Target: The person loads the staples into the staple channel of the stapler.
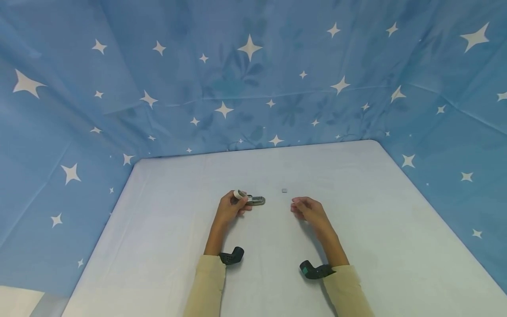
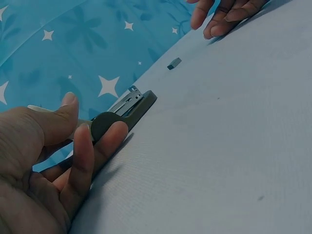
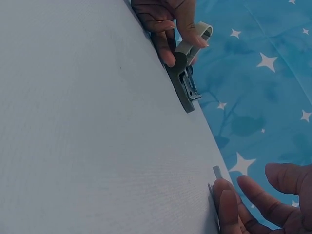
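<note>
While the left hand (image 1: 231,206) lies low on the pale grey cloth-covered tabletop (image 1: 158,246), its thumb and curled fingers grip the rear end of a small grey-green stapler with a bright metal staple channel (image 1: 255,200). The stapler's body rests on the tabletop and its nose points toward the person's right. In the left wrist view the thumb sits on top, the index and middle fingers (image 2: 92,146) wrap the rounded grey back end of the stapler (image 2: 127,111), and the metal channel shows between the two halves near the front. The right wrist view shows a pale lever or top arm raised at the back, under the thumb.

The right hand (image 1: 306,208) rests on its outer edge on the tabletop, well apart from the stapler, with the fingers loosely curled and holding nothing; the fingertips point inward toward the left hand. A tiny grey square piece (image 1: 284,190) lies flat on the tabletop just beyond the right hand's fingertips, between the two hands and apart from both.

Both forearms stretch forward from cream-coloured sleeves (image 1: 206,286), each wrist carrying a black strapped camera mount (image 1: 233,256). A blue curtain with white stars (image 1: 253,79) hangs behind and on both sides of the tabletop.
</note>
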The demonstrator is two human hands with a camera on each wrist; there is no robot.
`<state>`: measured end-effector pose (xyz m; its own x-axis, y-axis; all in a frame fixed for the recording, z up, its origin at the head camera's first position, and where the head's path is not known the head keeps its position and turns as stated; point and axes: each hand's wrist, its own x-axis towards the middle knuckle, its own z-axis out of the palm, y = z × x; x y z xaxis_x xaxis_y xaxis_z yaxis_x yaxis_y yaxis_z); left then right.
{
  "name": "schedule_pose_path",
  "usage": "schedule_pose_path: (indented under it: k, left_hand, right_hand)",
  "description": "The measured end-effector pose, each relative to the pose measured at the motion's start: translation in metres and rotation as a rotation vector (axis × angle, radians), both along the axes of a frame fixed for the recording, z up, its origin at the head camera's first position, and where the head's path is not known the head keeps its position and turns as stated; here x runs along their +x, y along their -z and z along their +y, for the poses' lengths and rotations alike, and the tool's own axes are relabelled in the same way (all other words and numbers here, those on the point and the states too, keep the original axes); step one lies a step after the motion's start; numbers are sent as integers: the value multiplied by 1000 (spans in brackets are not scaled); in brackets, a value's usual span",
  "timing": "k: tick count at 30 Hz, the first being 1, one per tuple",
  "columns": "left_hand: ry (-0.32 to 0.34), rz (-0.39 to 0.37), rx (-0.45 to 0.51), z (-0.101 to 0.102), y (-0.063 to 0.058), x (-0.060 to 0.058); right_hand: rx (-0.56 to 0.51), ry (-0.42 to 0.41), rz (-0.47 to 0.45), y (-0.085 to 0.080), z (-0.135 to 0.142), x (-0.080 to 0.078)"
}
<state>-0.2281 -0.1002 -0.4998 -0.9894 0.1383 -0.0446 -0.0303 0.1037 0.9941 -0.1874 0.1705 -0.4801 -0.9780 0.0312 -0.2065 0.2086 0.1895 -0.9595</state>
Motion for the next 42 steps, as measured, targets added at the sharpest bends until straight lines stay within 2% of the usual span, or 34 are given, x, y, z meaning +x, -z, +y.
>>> schedule_pose_path:
  k: [8,13,21,26,31,38,42]
  left_hand:
    - [-25,-34,4,3,0,-1]
    - [-20,-45,-20,3,-3,-1]
    - [-2,-50,-27,1,-3,-4]
    - [12,-64,10,-1,-4,-2]
    - [29,-74,43,-3,-5,-2]
    - [14,-92,56,-3,-3,-2]
    - [13,-92,49,-2,-3,-1]
  right_hand:
    - [-5,-22,-9,0,2,-6]
    - [-45,-38,-13,-4,2,-15]
    - [-94,-11,-49,-3,0,-34]
    - [-82,37,-65,0,-1,-45]
    - [1,40,-35,4,0,-54]
    - [274,-36,84,12,4,-68]
    - [304,-66,82,13,3,-73]
